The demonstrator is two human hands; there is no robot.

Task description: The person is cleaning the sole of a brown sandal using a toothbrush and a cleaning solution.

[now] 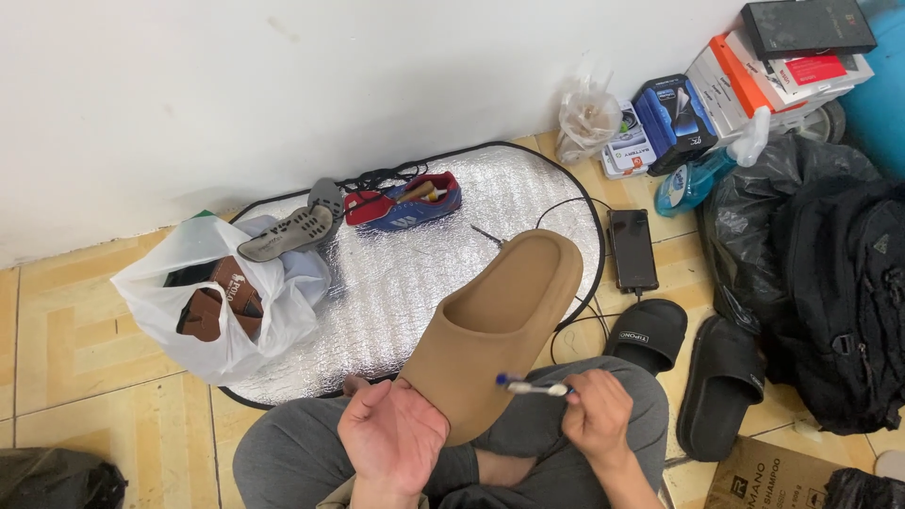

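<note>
Cupped under the heel of a tan foam slipper (495, 325), the person's left hand (391, 435) props it up over the lap, toe toward the silver mat (405, 273). Beside it, the right hand (596, 415) pinches a blue-tipped pen (533, 385) whose tip touches the slipper's side.

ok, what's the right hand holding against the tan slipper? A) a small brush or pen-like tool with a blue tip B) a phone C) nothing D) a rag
A: the right hand grips a thin white tool with a blue tip, laid against the heel of the tan slipper, which the left hand props up from below. The phone lies on the floor.
</note>
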